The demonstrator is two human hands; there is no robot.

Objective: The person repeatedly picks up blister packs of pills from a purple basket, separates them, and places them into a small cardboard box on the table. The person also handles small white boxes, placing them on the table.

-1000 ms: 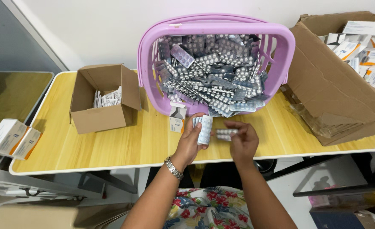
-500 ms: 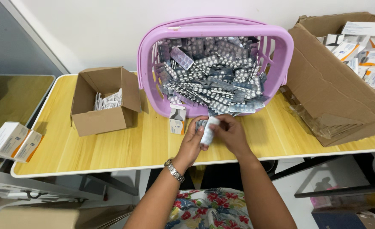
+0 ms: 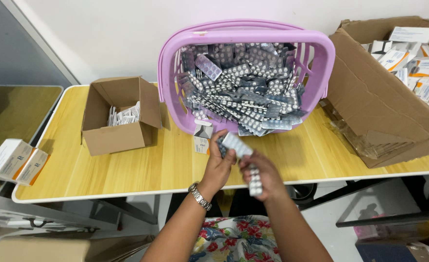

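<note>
My left hand (image 3: 220, 167), with a metal watch on its wrist, grips a silver blister strip (image 3: 235, 144) by its lower end, just in front of the tilted purple basket (image 3: 246, 36). My right hand (image 3: 262, 172) is closed around another blister strip (image 3: 255, 181) that points down over the table's front edge. Both hands are close together, nearly touching. The basket is piled with several silver blister strips (image 3: 243, 92). A small white carton (image 3: 202, 137) stands on the table just left of my left hand.
An open brown box (image 3: 118, 116) holding folded leaflets sits at the left of the yellow table (image 3: 127, 170). A large torn cardboard box (image 3: 384, 102) with several medicine cartons stands at the right. Two white cartons (image 3: 13, 160) lie on a lower surface at far left.
My hands have pulled back from the basket toward the table's front edge. The right hand now carries a strip pointing downward, and the left hand's strip is tilted up.
</note>
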